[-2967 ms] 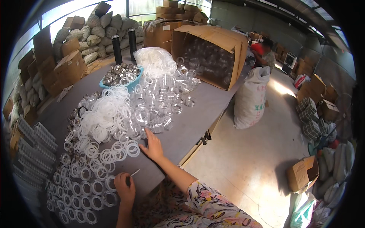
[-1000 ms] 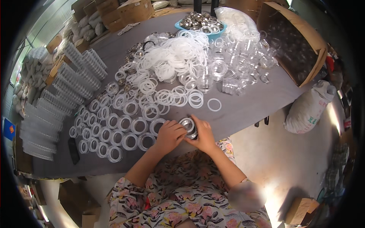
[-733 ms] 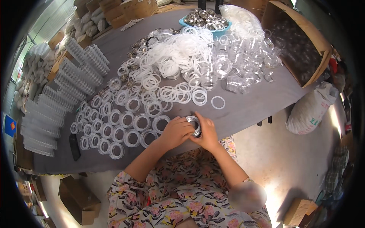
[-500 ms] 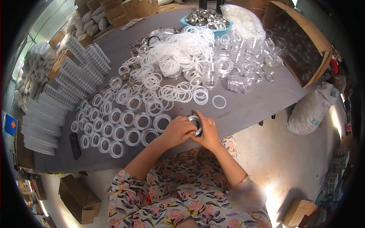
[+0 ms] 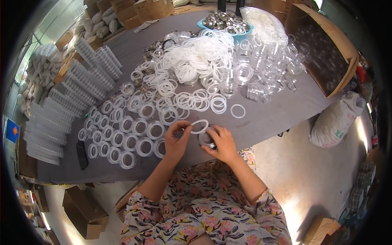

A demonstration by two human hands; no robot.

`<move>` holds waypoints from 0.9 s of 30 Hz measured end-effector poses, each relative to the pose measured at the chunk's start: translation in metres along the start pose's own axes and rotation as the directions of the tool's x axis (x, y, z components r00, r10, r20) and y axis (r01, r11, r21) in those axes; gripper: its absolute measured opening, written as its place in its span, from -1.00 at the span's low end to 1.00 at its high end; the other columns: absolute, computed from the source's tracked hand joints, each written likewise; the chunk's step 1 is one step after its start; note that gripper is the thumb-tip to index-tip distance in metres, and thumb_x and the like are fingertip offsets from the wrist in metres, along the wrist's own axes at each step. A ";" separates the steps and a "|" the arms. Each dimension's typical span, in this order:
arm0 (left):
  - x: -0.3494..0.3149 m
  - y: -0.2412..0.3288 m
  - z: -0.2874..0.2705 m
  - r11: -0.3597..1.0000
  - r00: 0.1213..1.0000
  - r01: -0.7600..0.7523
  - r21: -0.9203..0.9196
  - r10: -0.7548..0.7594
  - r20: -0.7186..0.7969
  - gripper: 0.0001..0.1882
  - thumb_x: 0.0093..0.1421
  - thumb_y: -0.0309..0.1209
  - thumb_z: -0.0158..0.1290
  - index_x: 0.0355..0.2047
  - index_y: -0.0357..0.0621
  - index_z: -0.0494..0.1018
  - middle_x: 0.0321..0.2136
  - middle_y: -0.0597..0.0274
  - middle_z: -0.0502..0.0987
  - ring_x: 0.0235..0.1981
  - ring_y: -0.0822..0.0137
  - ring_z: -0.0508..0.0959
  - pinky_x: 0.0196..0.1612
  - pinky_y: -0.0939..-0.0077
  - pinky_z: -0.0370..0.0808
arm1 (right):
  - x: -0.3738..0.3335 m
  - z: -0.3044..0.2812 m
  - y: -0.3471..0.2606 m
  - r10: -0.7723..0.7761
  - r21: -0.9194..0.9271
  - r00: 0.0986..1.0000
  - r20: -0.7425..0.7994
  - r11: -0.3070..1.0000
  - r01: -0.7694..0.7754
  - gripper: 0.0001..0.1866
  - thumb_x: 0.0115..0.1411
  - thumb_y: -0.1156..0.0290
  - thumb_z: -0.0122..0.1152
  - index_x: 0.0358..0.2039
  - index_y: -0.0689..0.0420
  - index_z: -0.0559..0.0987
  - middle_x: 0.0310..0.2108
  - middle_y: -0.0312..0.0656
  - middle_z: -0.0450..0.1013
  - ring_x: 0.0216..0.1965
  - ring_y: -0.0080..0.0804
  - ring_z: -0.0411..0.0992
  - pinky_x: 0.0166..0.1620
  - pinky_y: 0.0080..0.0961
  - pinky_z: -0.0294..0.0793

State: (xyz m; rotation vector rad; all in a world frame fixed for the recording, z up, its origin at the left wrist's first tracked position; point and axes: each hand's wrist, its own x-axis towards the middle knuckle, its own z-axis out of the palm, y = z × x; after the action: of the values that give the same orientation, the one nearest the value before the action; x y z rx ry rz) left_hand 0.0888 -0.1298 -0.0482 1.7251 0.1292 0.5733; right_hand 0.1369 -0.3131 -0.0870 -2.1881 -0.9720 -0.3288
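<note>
Between thumb and fingers, my left hand point(image 5: 178, 139) pinches a translucent white ring point(image 5: 199, 126) by its left edge, raised off the table. Just right of it, my right hand point(image 5: 222, 144) is wrapped round a clear round ring-shaped piece with a metallic sheen point(image 5: 205, 140), near the table's front edge. The two pieces are close together; whether they touch I cannot tell. Left of my hands stand rows of clear round pieces with white rings on top point(image 5: 130, 142). A single loose white ring point(image 5: 237, 110) lies flat beyond my right hand.
A big heap of white rings point(image 5: 192, 57) covers the table's middle. Clear round parts point(image 5: 261, 81) pile up to its right, beside an open cardboard box point(image 5: 322, 49). A blue basin point(image 5: 239, 36) holds metallic rings. Stacked clear pieces point(image 5: 45, 130) and a black phone point(image 5: 81, 155) are at left.
My left hand has drawn back left from the piece in my right hand and now holds a white ring up. My right hand keeps its grip, nearly in place. The view has shifted slightly.
</note>
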 end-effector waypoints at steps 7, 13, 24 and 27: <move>-0.007 0.006 -0.003 0.991 0.988 -0.115 0.065 0.121 -0.096 -0.88 0.10 -0.64 0.07 -0.33 -0.22 0.48 -0.35 0.31 0.55 -0.37 0.55 0.43 -0.28 0.65 0.34 | 0.049 -0.015 -0.007 0.444 -0.017 0.842 0.307 0.887 -0.462 -0.55 0.07 0.00 0.09 -0.32 0.17 0.58 -0.43 0.01 0.51 -0.33 0.00 0.48 -0.22 -0.20 0.43; -0.005 0.013 0.003 0.941 0.958 -0.256 0.221 0.278 -0.072 -0.85 0.04 -0.63 0.10 -0.36 -0.18 0.47 -0.40 0.24 0.51 -0.33 0.35 0.48 -0.26 0.54 0.36 | 0.090 -0.006 -0.002 0.530 -0.250 0.785 0.320 0.847 -0.469 -0.40 0.20 -0.07 -0.15 -0.47 0.25 0.61 -0.49 0.10 0.52 -0.34 0.06 0.50 -0.23 -0.17 0.47; 0.014 0.001 0.011 0.608 0.768 -0.598 0.523 0.622 0.154 -0.75 -0.08 -0.61 0.16 -0.35 -0.08 0.45 -0.36 0.29 0.53 -0.35 0.25 0.48 -0.23 0.37 0.33 | 0.063 0.012 0.044 0.580 0.080 0.803 0.137 0.802 -0.592 -0.51 0.30 0.09 -0.20 -0.42 0.25 0.55 -0.49 0.14 0.48 -0.40 0.13 0.45 -0.25 -0.10 0.40; 0.023 0.000 0.019 0.477 0.698 -0.665 0.575 0.669 0.253 -0.76 -0.10 -0.61 0.16 -0.40 -0.08 0.43 -0.37 0.31 0.52 -0.36 0.27 0.48 -0.24 0.39 0.32 | 0.046 0.012 0.040 0.626 0.300 0.776 0.077 0.727 -0.617 -0.59 0.30 0.17 -0.17 -0.43 0.20 0.54 -0.54 0.05 0.47 -0.45 0.07 0.45 -0.32 -0.14 0.37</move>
State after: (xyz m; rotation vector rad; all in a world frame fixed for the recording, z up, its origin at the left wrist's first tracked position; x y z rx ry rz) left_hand 0.1171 -0.1379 -0.0433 2.4513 -0.4455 1.2293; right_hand 0.1965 -0.2987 -0.0936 -2.0592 -0.1946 0.1126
